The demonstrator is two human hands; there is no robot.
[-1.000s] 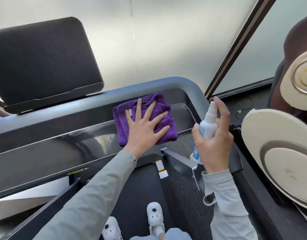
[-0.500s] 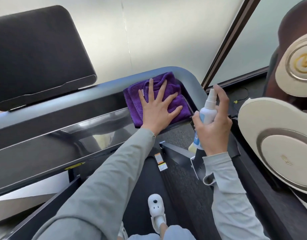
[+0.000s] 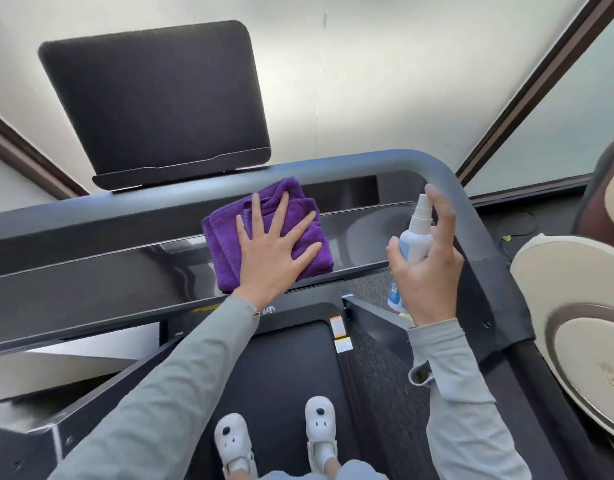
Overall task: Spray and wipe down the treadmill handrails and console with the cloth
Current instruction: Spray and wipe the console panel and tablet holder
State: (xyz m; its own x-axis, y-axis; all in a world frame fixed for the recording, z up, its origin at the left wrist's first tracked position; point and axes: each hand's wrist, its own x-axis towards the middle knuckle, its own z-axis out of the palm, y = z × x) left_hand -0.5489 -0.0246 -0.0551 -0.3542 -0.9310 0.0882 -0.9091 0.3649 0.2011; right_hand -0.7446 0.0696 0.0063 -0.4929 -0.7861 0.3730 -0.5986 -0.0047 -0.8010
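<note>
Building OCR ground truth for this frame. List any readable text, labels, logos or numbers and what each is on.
Nothing can be read as words.
Spray bottle: blue label print, mostly hidden by the right hand, too blurred to read.
Orange-and-white warning stickers beside the treadmill belt: print too small.
Small round logo on the deck cover by the left sleeve: blurred.
Yellow sticker under the console: unreadable.
Purple cloth, under the left hand: no text.
</note>
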